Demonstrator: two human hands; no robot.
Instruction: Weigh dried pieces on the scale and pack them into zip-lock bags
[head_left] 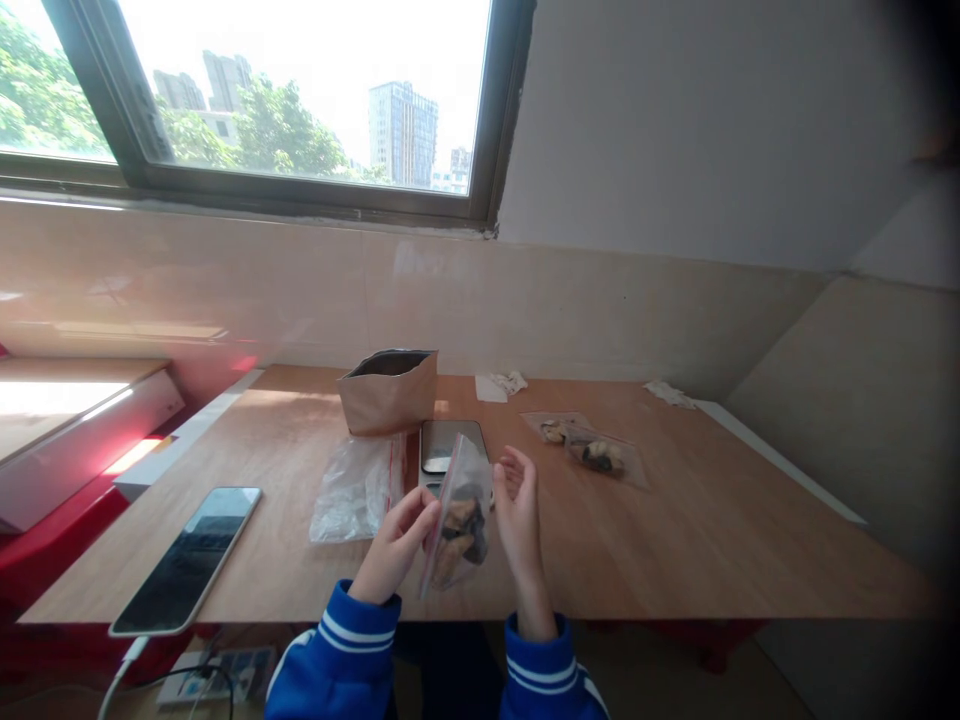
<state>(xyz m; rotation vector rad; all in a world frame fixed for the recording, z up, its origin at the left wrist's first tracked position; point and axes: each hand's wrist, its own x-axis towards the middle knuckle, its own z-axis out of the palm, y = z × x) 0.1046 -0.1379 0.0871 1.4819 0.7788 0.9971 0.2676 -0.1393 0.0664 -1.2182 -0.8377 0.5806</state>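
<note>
Pinches w/ L hand point(397, 540) the side of clear zip bag point(469, 475) w/ brown & dark pcs point(459, 530) inside; holds R hand point(517, 495) half open beside bag, touching or not: can't tell. Has bag up over table point(675, 560).

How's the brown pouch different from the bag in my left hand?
The pouch is opaque; the bag is see-through, showing tan and dark pieces. The pouch stands on the table, mouth open; the bag is held tilted by your left hand. The bag has a reddish strip along one edge; none shows on the pouch.
</note>
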